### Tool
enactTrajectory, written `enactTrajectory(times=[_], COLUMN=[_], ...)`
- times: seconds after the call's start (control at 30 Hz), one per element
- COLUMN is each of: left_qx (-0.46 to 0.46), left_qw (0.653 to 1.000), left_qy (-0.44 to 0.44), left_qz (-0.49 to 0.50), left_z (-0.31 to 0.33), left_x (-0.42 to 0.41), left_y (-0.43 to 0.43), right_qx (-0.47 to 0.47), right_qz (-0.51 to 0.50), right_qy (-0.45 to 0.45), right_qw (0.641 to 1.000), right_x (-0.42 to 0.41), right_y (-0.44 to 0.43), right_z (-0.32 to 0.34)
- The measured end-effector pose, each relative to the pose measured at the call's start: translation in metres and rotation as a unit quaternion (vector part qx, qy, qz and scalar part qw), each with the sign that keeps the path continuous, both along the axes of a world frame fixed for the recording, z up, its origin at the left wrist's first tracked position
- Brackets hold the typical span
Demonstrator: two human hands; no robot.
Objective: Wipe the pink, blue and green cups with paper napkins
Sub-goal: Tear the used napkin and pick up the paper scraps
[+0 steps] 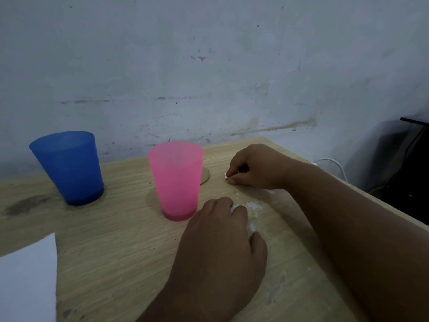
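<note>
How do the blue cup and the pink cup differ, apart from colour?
The blue cup stands farther left and nearer the wall; the pink cup stands closer to the person's hands. The blue cup looks darker and more opaque; the pink cup looks more see-through. A round cardboard disc shows behind the pink cup, none by the blue. Both stand upright, open end up, same tapered shape.

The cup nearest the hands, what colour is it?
Pink, translucent, seen in the head view.
</note>
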State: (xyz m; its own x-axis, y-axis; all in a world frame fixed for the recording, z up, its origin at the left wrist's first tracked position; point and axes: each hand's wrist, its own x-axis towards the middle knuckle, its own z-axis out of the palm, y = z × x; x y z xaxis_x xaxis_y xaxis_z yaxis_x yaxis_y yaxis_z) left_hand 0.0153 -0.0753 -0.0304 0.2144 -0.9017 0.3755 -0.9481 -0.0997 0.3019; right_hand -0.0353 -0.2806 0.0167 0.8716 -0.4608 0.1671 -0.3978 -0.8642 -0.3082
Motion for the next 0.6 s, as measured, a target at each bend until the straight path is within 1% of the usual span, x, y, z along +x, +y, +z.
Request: enactTrajectory(times=[0.1,0.33,0.47,0.6], left_qx=[0.002,0.002,-0.002,0.005], left_qw=[1.000,1.000,1.000,1.000], left_qy=[-0.001,-0.001,0.001,-0.002], left_qz=[0.000,-0.001,0.001,0.004], left_z=[0.000,0.001,0.001,0.002], left_x=[0.000,0.001,0.000,-0.002], left_y=[0.000,0.000,0.001,0.001], right_qx=[0.016,0.011,-0.002,0.031], right_qz=[0.002,-0.001,-0.029,-0.046], right_qy=[-0.004,0.015,0.037,-0.027], right_qw=[1.000,1.000,0.999,0.998], right_x=[-0.001,-0.003,-0.017,-0.026], right_y=[0.000,0.001,-0.010,-0.013], right_z=[0.002,0.006,0.011,0.009])
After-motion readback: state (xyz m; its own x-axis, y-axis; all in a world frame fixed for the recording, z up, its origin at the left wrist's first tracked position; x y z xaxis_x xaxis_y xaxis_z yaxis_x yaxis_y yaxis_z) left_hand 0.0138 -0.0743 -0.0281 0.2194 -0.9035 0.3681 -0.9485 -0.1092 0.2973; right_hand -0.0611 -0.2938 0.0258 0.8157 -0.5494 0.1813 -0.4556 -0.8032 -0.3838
